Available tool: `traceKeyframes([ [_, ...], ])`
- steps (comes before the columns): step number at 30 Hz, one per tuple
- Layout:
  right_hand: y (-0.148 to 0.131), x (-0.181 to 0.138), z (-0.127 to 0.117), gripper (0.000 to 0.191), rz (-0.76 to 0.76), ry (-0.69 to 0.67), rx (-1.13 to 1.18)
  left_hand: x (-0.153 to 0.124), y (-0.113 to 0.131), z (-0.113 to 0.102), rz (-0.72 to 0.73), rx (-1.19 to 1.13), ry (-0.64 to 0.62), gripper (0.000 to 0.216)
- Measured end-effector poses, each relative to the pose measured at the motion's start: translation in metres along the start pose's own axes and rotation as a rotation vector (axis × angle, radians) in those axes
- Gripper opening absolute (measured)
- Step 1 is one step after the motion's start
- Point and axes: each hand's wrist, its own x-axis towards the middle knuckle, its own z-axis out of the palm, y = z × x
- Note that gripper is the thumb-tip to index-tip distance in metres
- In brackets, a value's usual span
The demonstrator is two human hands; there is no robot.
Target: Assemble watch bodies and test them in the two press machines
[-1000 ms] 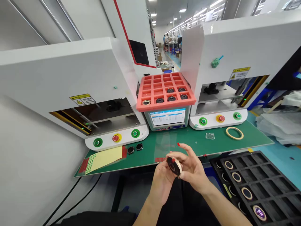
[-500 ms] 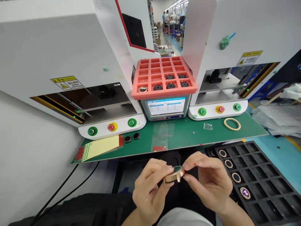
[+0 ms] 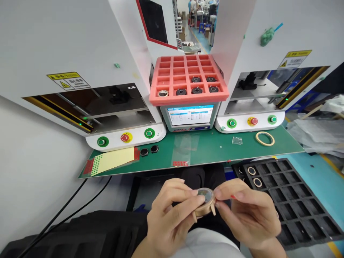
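Note:
My left hand (image 3: 169, 211) grips a gold watch case (image 3: 204, 209) between thumb and fingers, tilted with its dark round face up and its lugs toward me. My right hand (image 3: 248, 211) is closed at the case's right edge, thumb and index fingertip pinched against its side. Whether a small part sits between those fingertips is hidden. A tiny red piece (image 3: 233, 196) clings to a finger of my right hand. Both hands are above my lap, in front of the green table (image 3: 209, 152).
A black tray (image 3: 298, 200) with gold-rimmed watches is at right. A pink tray (image 3: 188, 101) with dark round parts rests above a monitor (image 3: 189, 115), between two white machines. Two dark watch cases, a yellow sheet (image 3: 114, 160), a clear film with red tabs (image 3: 180, 163) and a tape roll (image 3: 264, 138) lie on the table.
The watch case has turned slightly and come nearer, showing more of its face. Red at its right side no longer shows there. My right hand has shifted right and covers more of the black tray.

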Motion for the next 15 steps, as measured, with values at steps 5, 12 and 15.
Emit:
traceKeyframes([
  [5, 0.002, 0.002, 0.0, 0.061, 0.115, 0.009, 0.04, 0.001, -0.005, -0.003, 0.031, -0.003, -0.045, 0.027],
  [12, 0.009, 0.013, -0.007, 0.043, 0.218, -0.185, 0.15, 0.002, -0.014, -0.001, -0.021, -0.091, -0.068, 0.022],
  [15, 0.012, 0.012, -0.007, 0.047, 0.213, -0.194, 0.2, 0.002, -0.014, 0.001, -0.028, -0.095, -0.04, 0.02],
])
